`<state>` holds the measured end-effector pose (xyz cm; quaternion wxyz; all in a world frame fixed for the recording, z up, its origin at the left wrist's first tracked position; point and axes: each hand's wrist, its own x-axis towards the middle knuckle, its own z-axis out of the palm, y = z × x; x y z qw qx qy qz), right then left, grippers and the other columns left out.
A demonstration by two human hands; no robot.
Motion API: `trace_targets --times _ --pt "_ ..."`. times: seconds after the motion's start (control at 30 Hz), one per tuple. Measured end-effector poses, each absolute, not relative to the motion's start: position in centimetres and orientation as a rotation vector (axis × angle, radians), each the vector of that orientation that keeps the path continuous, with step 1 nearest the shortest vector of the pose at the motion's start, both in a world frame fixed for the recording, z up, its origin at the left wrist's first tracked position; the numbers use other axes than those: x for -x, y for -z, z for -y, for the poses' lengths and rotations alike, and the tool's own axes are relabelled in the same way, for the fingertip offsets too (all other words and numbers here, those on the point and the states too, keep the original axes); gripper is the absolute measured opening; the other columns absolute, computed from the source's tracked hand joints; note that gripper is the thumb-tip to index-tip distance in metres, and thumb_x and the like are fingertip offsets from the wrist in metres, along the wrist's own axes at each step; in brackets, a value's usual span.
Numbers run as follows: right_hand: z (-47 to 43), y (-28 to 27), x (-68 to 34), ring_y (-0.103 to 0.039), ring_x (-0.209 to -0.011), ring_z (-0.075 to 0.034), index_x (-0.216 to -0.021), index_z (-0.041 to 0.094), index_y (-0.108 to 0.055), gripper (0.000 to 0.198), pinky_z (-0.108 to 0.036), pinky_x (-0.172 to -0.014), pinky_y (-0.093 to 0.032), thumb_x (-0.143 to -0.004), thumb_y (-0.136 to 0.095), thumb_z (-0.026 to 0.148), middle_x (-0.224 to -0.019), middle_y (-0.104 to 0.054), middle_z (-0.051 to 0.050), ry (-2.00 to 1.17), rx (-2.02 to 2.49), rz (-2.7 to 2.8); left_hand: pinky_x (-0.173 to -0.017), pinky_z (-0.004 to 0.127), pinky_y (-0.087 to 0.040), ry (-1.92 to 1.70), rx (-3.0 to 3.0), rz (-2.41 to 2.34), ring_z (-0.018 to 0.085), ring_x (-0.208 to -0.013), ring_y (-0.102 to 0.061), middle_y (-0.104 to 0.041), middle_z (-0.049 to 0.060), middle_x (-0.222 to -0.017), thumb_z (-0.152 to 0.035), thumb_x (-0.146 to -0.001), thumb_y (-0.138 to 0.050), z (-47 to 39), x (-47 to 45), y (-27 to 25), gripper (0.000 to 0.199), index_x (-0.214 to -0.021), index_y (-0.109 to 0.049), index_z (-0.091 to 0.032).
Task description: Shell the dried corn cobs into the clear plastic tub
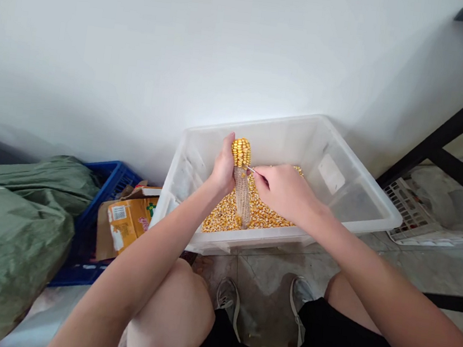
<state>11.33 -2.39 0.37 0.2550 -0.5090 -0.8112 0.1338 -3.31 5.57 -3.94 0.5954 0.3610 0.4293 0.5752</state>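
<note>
My left hand [224, 167] is closed around an ear of corn [241, 152], held over a translucent plastic bin. Yellow kernels cover the ear's upper end, while its lower length is a bare, pale cob [242, 197]. In my right hand [282, 188] is a thin metal tool [251, 169], pinched between the fingers. Its tip touches the ear at the border between kernels and bare cob; the handle is hidden in my fist. Loose corn kernels [266, 214] cover the bottom of the bin [355, 180].
A green sack [9, 225] and a blue crate [91, 235] holding an orange cardboard box [130, 223] lie to the left. To the right stand a black metal frame [452, 127] and a white basket [407, 201]. Behind the bin rises a white wall [214, 42].
</note>
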Motion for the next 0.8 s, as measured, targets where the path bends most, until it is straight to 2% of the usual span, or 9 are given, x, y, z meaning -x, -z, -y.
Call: trace_targets --times 0.2,0.43,0.63,0.73,0.8 --pt "2.1 0.6 -11.3 -0.032 -0.050 -0.011 -0.073 0.019 -0.060 0.033 -0.032 -0.055 -0.019 -0.097 -0.039 0.027 -0.056 -0.051 0.000 -0.394 1.270 2.197 -0.057 0.032 -0.049 -1.261 -0.739 -0.950 0.020 -0.062 -0.063 -0.051 0.001 -0.054 -0.072 -0.071 -0.058 -5.5 3.7 3.0 0.053 -0.083 -0.055 -0.020" --pt "1.6 0.5 -11.6 -0.036 -0.051 -0.012 -0.070 0.020 -0.056 0.032 -0.033 -0.056 -0.021 -0.097 -0.041 0.030 -0.058 -0.051 0.000 -0.551 1.255 2.191 -0.051 0.031 -0.046 -1.172 -0.739 -0.964 0.020 -0.059 -0.061 -0.051 0.002 -0.054 -0.076 -0.075 -0.050 -5.5 3.7 3.3 0.057 -0.086 -0.058 -0.021" --pt "1.0 -0.6 -12.9 -0.043 -0.055 -0.013 -0.076 0.022 -0.050 0.030 -0.032 -0.056 -0.026 -0.096 -0.045 0.043 -0.061 -0.052 0.001 -0.593 1.418 1.916 -0.058 0.032 -0.047 -1.241 -0.830 -1.005 0.015 -0.056 -0.054 -0.052 0.000 -0.060 -0.068 -0.077 -0.061 -5.7 3.5 4.0 0.045 -0.080 -0.055 -0.023" --pt "0.4 -0.1 -12.7 -0.048 -0.062 -0.015 -0.081 0.023 -0.042 0.039 -0.033 -0.059 -0.031 -0.087 -0.056 0.059 -0.072 -0.054 -0.001 -0.577 1.474 1.703 -0.059 0.031 -0.046 -1.212 -0.869 -0.959 0.016 -0.061 -0.057 -0.054 0.001 -0.062 -0.071 -0.079 -0.057 -5.0 2.8 3.6 0.048 -0.079 -0.055 -0.023" --pt "-0.1 0.5 -12.2 -0.054 -0.073 -0.018 -0.087 0.023 -0.040 0.049 -0.034 -0.063 -0.037 -0.079 -0.065 0.064 -0.089 -0.058 -0.005 -0.616 1.455 1.659 -0.061 0.031 -0.047 -1.180 -0.869 -0.923 0.018 -0.067 -0.060 -0.056 0.003 -0.063 -0.073 -0.080 -0.053 -4.4 2.1 3.2 0.051 -0.080 -0.056 -0.022"
